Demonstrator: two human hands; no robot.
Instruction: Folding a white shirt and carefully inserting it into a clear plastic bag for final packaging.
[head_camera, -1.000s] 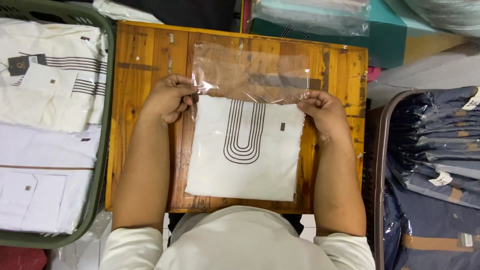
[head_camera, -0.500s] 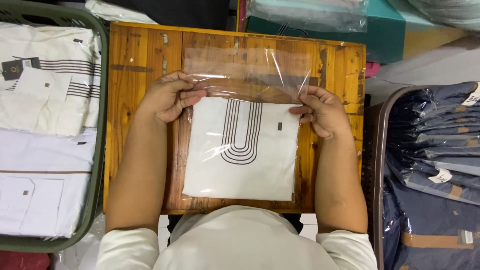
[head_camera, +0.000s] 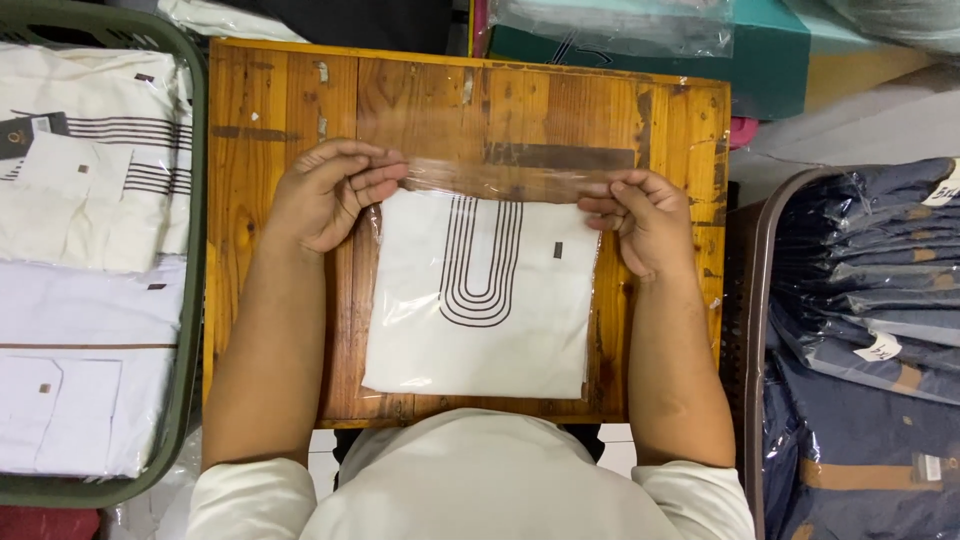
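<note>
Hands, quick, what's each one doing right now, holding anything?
Left hand: fingers pinched on the left end of the clear bag's flap.
Right hand: fingers pinched on the flap's right end, over the folded white shirt.

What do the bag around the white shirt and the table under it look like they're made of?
Bag: clear, thin plastic film, judging by its glare and wrinkles. Folded white shirt: apparently matte woven cotton-like cloth, though the fibre is unclear. Table: varnished orange-brown wood planks, with visible grain, knots and worn patches.
</note>
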